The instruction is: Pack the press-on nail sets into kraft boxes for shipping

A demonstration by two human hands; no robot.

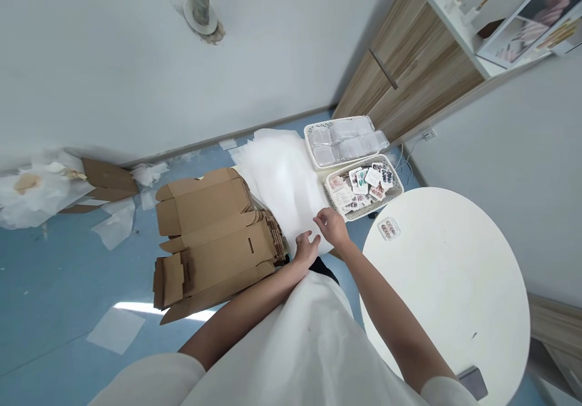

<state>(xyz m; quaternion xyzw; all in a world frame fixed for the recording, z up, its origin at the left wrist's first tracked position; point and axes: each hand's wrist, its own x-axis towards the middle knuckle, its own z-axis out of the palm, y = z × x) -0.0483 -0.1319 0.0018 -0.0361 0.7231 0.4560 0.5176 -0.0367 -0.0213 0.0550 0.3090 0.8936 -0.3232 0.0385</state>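
My left hand [307,248] is over the near edge of a stack of white sheets [286,176], its fingers apart and nothing visible between them. Just right of it, my right hand [331,226] bends its fingers over the same stack; its thumb and fingertips are close together, and whether they pinch a sheet is too small to tell. Flattened brown cardboard boxes [218,230] are piled left of the sheets. Beside the right hand stands a white basket [364,212] of small cards with nail sets.
Behind is a second basket [313,157] with clear plastic boxes. A round white table [445,272] at the right bears a small clear case [389,229] and a phone [473,383]. A wooden cabinet [409,60] stands back right. Crumpled paper [36,194] and a carton [109,179] lie left.
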